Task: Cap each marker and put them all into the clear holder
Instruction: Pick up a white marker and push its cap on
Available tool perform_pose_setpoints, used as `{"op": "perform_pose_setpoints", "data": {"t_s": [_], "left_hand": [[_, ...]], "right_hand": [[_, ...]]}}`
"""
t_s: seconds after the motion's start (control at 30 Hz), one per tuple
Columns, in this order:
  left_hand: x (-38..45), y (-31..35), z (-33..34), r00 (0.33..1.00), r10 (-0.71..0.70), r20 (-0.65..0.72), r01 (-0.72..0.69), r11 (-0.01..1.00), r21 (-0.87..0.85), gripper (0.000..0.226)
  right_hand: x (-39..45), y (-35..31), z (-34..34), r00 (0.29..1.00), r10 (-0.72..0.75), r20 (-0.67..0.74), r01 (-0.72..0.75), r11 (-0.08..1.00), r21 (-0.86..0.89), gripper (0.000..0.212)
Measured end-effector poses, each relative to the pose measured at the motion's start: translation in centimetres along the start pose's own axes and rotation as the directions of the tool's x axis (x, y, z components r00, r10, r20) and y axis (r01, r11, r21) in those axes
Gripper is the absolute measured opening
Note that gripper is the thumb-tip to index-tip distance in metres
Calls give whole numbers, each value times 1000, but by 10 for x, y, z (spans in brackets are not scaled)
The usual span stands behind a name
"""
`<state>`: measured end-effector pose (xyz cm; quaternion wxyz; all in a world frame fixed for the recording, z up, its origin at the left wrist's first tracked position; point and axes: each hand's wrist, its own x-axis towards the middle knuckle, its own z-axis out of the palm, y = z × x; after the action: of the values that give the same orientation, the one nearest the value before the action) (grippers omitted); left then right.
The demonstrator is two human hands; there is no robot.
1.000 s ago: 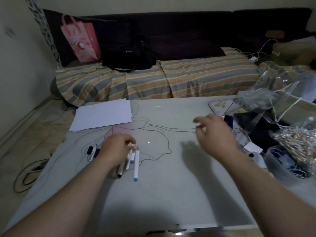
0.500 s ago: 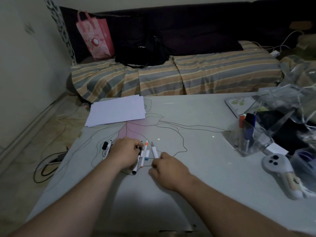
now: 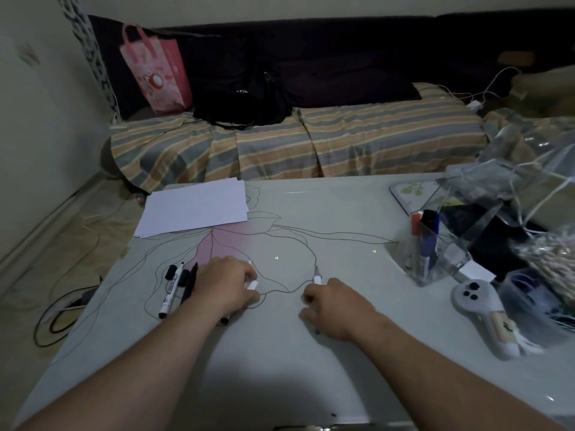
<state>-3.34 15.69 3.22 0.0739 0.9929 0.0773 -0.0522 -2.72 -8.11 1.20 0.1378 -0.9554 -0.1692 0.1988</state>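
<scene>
Hands gathering markers on the table

The right hand [image 3: 334,307] is gripping an uncapped marker [image 3: 316,276] mid-table; the left hand [image 3: 225,283] is clutching white markers [image 3: 252,284]; the clear holder [image 3: 435,259] is standing near the right edge.

Glossy smooth table [image 3: 311,368]; clear plastic holder [image 3: 435,259]; matt paper sheets [image 3: 196,209] far left; striped cloth sofa cover [image 3: 342,141].

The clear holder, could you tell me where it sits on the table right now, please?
In the head view, the clear holder stands on the table's right side with markers already inside, just beyond the grey controller and right of the right hand.
</scene>
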Motion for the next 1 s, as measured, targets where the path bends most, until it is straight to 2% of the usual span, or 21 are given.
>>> {"op": "perform_pose_setpoints", "data": {"t_s": [0.07,0.17,0.23,0.3,0.4,0.47,0.53,0.63,0.7,0.8,0.9,1.0], "left_hand": [[-1,6,2,999,48,-3,-48,999,20,34],[-4,15,7,994,107,34,-109,992,58,35],[-5,20,10,991,130,15,-130,991,29,33],[-5,25,7,988,140,-58,-145,985,-91,27],[-7,35,-8,981,99,-170,-153,927,-343,22],[-11,42,-20,974,64,-216,-165,855,-492,16],[-17,48,-29,974,39,-223,-179,737,-652,12],[-24,56,-34,980,17,-201,-181,516,-838,20],[-23,60,-34,982,-8,-191,-167,451,-877,28],[-22,66,-35,979,-61,-195,-152,420,-895,20],[-23,72,-35,973,-39,-228,-186,454,-872,15],[-24,75,-34,970,1,-245,-212,502,-838,18]], "right_hand": [[-1,5,1,998,9,-68,-9,1000,-9,33],[-2,15,1,988,20,-151,-31,997,-68,28],[-3,22,-4,986,39,-164,-44,999,-29,23],[-5,28,-12,982,62,-178,-53,997,53,24],[-9,31,-31,952,99,-288,-30,971,236,35],[-14,31,-50,928,128,-349,7,933,360,41],[-20,32,-67,909,104,-404,76,911,405,37],[-32,33,-80,865,-3,-503,197,921,334,34],[-39,35,-84,839,-66,-541,254,925,282,29],[-43,37,-88,814,-90,-573,259,940,220,21],[-44,36,-89,797,-98,-595,231,961,151,36],[-42,34,-88,784,-111,-610,218,970,103,41]]}}
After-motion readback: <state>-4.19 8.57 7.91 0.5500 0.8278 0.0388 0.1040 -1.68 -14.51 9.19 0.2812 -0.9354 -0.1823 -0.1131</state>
